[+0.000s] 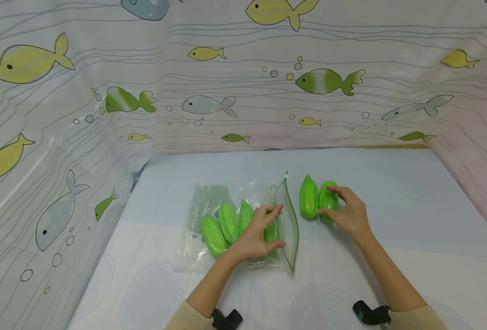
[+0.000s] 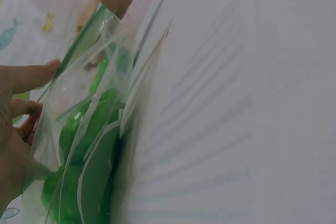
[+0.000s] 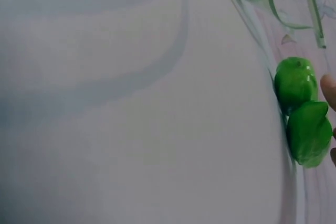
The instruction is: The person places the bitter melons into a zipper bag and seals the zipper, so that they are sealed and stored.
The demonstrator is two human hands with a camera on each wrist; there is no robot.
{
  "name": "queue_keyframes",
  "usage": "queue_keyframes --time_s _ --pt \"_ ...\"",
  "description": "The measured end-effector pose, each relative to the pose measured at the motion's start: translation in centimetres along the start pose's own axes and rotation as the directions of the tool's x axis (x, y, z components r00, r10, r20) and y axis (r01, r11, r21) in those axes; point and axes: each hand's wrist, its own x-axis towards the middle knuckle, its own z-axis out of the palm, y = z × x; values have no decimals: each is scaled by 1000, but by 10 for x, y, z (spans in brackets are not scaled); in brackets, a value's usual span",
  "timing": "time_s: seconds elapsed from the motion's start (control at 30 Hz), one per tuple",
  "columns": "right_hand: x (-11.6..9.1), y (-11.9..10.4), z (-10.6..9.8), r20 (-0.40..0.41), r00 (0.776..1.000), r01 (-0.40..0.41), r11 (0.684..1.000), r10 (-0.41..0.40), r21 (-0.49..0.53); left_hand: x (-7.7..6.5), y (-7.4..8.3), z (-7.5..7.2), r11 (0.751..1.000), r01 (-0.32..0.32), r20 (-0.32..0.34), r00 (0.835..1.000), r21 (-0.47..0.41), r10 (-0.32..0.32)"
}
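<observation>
A clear zip bag (image 1: 185,256) with a green zip edge lies flat on the table, its mouth gaping to the right. Several glossy green, oblong toy vegetables (image 1: 213,236) are inside it. My left hand (image 1: 253,236) lies over the bag near the mouth, thumb and index finger spread apart at the plastic; it hides part of the contents. Right of the bag, two more green vegetables lie side by side, a pointed one (image 1: 308,197) and another (image 1: 328,198). My right hand (image 1: 348,213) spreads its thumb and index finger around the right one; the right wrist view shows fingertips (image 3: 328,88) beside it.
A pale patterned cloth covers the table (image 1: 412,206). Behind it and to the left hangs a curtain (image 1: 227,82) printed with fish. Black wrist devices (image 1: 371,314) sit by both sleeves.
</observation>
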Motion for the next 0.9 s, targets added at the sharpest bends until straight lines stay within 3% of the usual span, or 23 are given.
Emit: queue_keyframes --time_s 0.4,0.77,0.9 --pt "1 1 -8 87 995 -48 999 49 -23 1 0 0 1000 -3 -3 1000 -3 3" --pt "-5 1 -15 110 990 -82 993 91 -84 1 0 0 1000 0 -1 1000 1 0" --pt "-5 0 -16 135 979 -143 986 154 -91 0 0 0 1000 3 -1 1000 1 -3"
